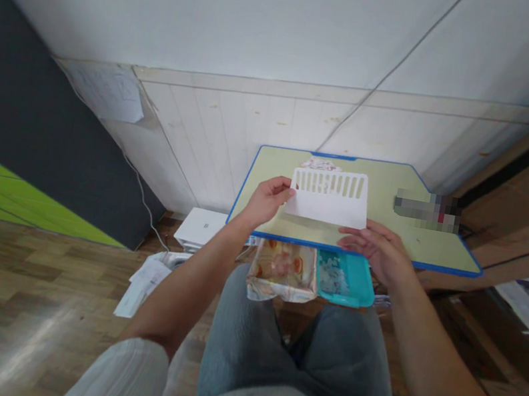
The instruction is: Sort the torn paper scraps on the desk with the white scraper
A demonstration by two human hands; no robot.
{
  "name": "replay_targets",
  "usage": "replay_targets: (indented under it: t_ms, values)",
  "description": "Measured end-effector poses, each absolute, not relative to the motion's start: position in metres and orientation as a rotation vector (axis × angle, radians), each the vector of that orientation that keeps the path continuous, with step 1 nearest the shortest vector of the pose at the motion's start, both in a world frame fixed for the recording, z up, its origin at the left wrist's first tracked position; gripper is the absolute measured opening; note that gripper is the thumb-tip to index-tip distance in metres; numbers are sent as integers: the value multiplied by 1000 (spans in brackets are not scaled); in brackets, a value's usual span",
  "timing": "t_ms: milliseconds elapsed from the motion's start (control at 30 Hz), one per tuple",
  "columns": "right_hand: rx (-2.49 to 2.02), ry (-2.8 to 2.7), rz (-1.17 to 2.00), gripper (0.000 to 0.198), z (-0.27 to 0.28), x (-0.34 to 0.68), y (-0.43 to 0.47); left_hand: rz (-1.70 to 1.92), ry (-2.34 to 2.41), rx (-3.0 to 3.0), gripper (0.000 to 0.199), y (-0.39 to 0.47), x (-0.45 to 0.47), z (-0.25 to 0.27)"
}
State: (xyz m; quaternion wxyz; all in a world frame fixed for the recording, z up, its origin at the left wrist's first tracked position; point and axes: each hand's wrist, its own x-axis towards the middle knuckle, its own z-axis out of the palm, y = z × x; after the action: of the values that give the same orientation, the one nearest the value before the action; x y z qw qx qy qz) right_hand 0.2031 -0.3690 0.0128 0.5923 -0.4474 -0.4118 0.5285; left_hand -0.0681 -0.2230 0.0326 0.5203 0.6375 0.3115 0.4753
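**White slotted panel [328, 210] is up off the tabletop [276, 170], left hand [268, 200] has it**

So you've got the panel raised over the near part of the tabletop, face tilted toward you, slot row on top. Your left fingers are closed on its left edge, thumb in front. Your right hand [386, 251] is down by the lower right corner with its fingers stretched out; I honestly can't tell if they're gripping the corner or just resting by it.

Progress-wise, the slots run across the upper part and the lower part is plain. Most slots look open to me, but a few in the middle show something pale, and I can't say if that's leftover material or just what's behind. So whether it's finished is anyone's guess from here.

Behind the top edge there's a patch of pinkish-white bits [321, 164], partly hidden by the panel. Off to the right lies a pixelated dark object [417, 209], well clear of your hands. At the near edge, over your lap, sit a lined box [282, 291] and a teal tray [365, 286] with pale bits [333, 274] in it. Your right hand partly covers the tray, and the tabletop hides the back of both. Otherwise nothing seems to block you.
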Motion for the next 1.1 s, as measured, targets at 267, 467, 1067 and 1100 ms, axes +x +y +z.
replay_targets:
  t_ms: [267,467,1067,1100]
  values:
    - [-1241,-1061,1027,51,34,222,-311,1078,615,1618,28,-176,-26,56]
    - [-1101,-990,974,43,39,220,-265,1128,710,1397,21,-132,-2,42]
    - [-1406,-1182,784,47,8,218,-252,834,569,1798,15,-90,16,41]
    - [-1452,-1187,773,47,7,221,-258,914,738,1884,10,-84,12,38]
